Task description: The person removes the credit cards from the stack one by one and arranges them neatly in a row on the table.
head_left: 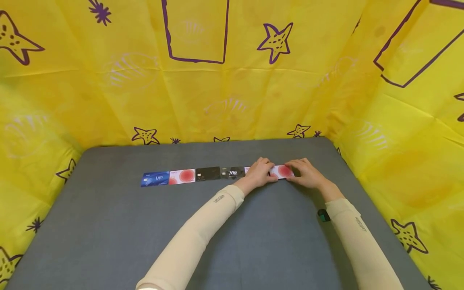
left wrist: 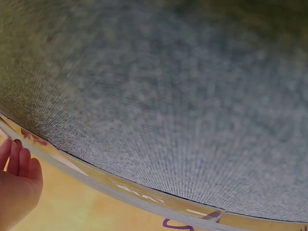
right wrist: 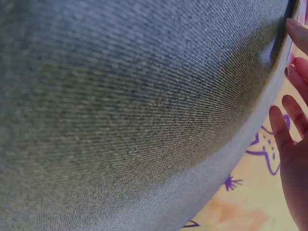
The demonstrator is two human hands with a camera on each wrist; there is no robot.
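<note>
A row of cards lies across the grey table (head_left: pixel 108 225): a blue VIP card (head_left: pixel 155 178), a white card with a red disc (head_left: pixel 182 176), a black card (head_left: pixel 208 174) and a black Vip card (head_left: pixel 233 173). My left hand (head_left: pixel 260 173) rests flat on the row's right part, covering most of a pale card there. Another white and red card (head_left: pixel 282 171) shows between my hands. My right hand (head_left: pixel 303 172) touches its right end with straight fingers. The wrist views show only the left hand (left wrist: pixel 17 183) and the right hand (right wrist: pixel 291 144) beside blurred grey table surface.
Yellow sheeting (head_left: pixel 224 88) printed with purple stars walls the table at the back and on both sides. A small green device (head_left: pixel 323 215) sits at my right wrist. Bare grey surface stretches from the card row to the near edge.
</note>
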